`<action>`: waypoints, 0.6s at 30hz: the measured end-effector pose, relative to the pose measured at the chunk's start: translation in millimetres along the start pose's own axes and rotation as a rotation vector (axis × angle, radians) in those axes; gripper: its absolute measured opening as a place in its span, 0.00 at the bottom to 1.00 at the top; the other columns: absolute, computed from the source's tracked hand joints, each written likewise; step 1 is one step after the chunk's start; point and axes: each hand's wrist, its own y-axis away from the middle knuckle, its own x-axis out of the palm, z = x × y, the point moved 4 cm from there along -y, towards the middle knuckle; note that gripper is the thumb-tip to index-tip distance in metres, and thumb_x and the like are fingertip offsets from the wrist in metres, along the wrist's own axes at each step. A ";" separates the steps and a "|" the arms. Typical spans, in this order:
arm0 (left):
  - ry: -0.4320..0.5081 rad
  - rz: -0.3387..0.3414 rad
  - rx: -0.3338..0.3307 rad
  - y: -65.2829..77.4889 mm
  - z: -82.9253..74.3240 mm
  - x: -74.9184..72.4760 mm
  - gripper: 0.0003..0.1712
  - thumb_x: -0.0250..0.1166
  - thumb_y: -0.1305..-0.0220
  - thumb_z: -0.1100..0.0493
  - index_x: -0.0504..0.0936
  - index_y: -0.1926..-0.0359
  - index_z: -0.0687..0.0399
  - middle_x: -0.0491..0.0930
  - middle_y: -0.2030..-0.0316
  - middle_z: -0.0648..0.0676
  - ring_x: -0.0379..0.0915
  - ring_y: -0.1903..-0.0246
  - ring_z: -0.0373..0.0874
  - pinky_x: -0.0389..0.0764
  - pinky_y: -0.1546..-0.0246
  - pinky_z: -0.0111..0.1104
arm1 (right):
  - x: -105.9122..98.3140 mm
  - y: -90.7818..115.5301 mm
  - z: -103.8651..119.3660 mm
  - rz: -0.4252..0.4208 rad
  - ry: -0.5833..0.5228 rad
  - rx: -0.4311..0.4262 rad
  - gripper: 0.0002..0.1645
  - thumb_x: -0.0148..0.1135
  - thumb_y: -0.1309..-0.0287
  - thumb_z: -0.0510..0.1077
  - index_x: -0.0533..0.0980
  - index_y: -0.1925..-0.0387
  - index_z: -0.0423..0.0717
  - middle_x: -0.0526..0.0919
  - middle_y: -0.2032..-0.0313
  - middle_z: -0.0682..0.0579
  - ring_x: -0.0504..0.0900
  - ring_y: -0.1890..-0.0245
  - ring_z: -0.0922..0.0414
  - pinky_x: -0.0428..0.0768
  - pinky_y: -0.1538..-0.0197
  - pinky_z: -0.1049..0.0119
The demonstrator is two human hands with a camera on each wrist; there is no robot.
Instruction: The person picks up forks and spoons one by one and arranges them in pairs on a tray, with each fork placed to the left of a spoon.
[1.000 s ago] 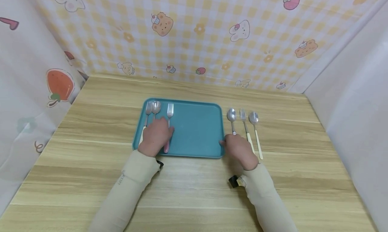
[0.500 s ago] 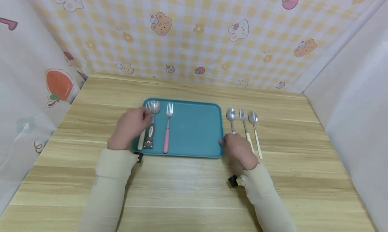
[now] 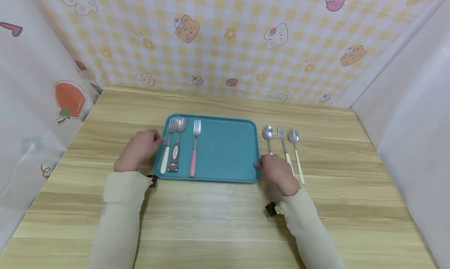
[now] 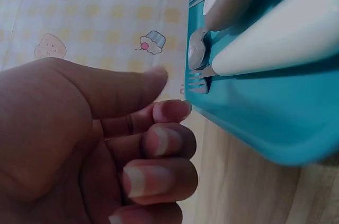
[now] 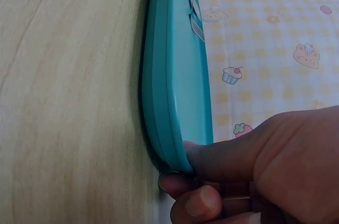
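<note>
1 tray [image 3: 226, 151], teal, on the table [image 3: 211, 226], 6 pieces of cutlery total: 3 forks, 3 spoons, split 3/3. On the tray, grouped in its left half: 2 forks, 1 spoon. Cream-handled fork [image 3: 166, 155] nearest the left rim, brown-handled spoon [image 3: 175, 151] just beside it, pink-handled fork [image 3: 193, 155] a bit apart to the right; all heads point to the far side. On the table right of the tray: 2 spoons, 1 fork. Near spoon [image 3: 268, 133] closest to the tray with its handle end hidden, pale-handled fork [image 3: 288, 158] in the middle, outer spoon [image 3: 293, 136] last. 2 hands in view. Right hand [image 3: 277, 171] pinches the tray's near right corner, thumb over the rim, fingers outside. Left hand [image 3: 140, 148] is at the left rim, fingers loosely curled, thumb apart from them, holding nothing; can't tell if it touches. 2 light sleeves [image 3: 121, 218], 1 patterned cloth [image 3: 228, 58] behind.
</note>
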 end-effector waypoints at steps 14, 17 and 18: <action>-0.003 0.091 -0.030 0.9 6.5 5.7 0.12 0.49 0.36 0.60 0.72 0.73 0.64 0.68 0.81 0.55 0.64 0.80 0.46 0.67 0.81 0.33 | -17.9 3.2 -17.9 -0.054 -0.065 -0.012 0.19 0.52 0.40 0.51 0.70 0.82 0.45 0.68 0.84 0.52 0.67 0.83 0.56 0.65 0.81 0.65; -0.003 0.094 -0.033 1.6 9.9 5.2 0.13 0.50 0.36 0.60 0.72 0.74 0.63 0.68 0.82 0.54 0.64 0.80 0.46 0.66 0.81 0.33 | -23.9 3.8 -25.2 -0.055 -0.070 -0.002 0.19 0.52 0.41 0.50 0.69 0.82 0.45 0.67 0.85 0.52 0.67 0.84 0.57 0.64 0.82 0.65; -0.003 0.098 -0.031 1.8 10.8 5.2 0.13 0.50 0.36 0.59 0.72 0.74 0.63 0.68 0.82 0.54 0.64 0.80 0.46 0.66 0.81 0.33 | -25.5 3.7 -27.8 -0.047 -0.077 0.004 0.18 0.52 0.40 0.51 0.69 0.82 0.45 0.68 0.85 0.52 0.67 0.84 0.56 0.65 0.82 0.65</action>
